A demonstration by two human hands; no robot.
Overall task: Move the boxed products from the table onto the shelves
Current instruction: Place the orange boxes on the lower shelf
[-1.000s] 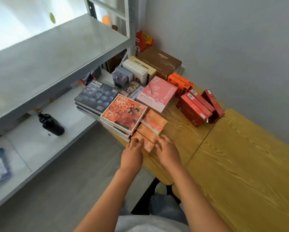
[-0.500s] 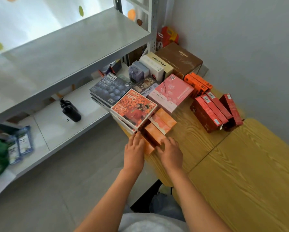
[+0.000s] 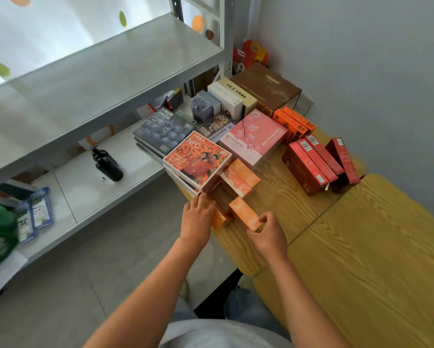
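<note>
Item: small orange box, at the near corner of the wooden table. It is clamped at its near end by the right hand, fingers curled together around it, apparently so it can be lifted clear of its neighbours.

Item: second small orange box, just beside the first. It is covered by the left hand; whether the fingers are closed on it cannot be told.

Item: remaining boxed products, crowded together on the table's far end beside the grey shelves, among them the NFC orange box stacked uppermost. The shelf boards are within reach, presumably the destination.
</note>
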